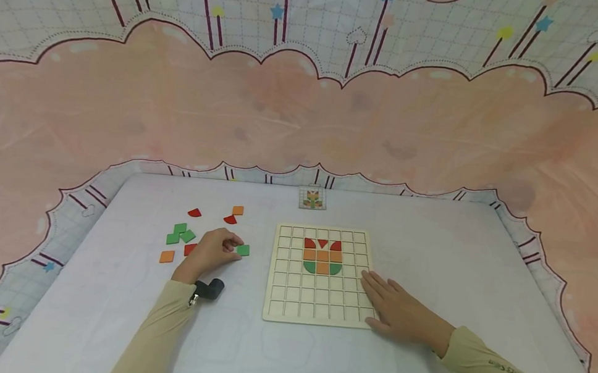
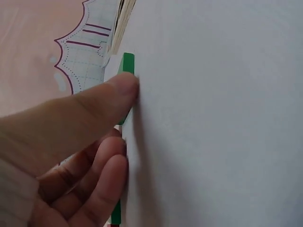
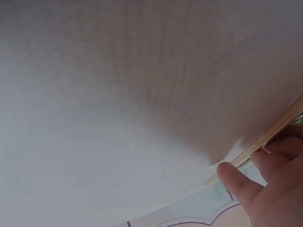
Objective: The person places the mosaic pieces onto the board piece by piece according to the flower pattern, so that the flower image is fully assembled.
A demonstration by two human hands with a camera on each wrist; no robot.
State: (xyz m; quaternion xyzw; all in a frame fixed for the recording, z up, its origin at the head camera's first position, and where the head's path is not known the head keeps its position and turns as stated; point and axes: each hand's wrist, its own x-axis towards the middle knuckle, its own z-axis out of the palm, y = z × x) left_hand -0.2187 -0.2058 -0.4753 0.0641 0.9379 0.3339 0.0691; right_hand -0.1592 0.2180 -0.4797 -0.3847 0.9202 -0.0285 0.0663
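Observation:
My left hand (image 1: 210, 250) pinches a green square tile (image 1: 244, 250) between thumb and fingers, close over the table left of the wooden grid board (image 1: 285, 295). In the left wrist view the thumb (image 2: 124, 87) lies on this green tile's face. My right hand (image 1: 398, 307) rests with fairly straight fingers on the board's right edge; the right wrist view shows its thumb (image 3: 232, 176) at the board's side. In the board's upper middle sit red pieces (image 1: 335, 246) on top, orange squares (image 1: 323, 255) below, and rounded green pieces (image 1: 309, 267) at the bottom corners.
Left of the board lie loose tiles: several green squares (image 1: 173, 237), orange squares (image 1: 166, 256), red curved-edged pieces (image 1: 194, 213) and a red piece (image 1: 189, 249) partly behind the left hand. A small pattern card (image 1: 313, 198) lies behind the board. Patterned cloth (image 1: 308, 113) hangs behind the table.

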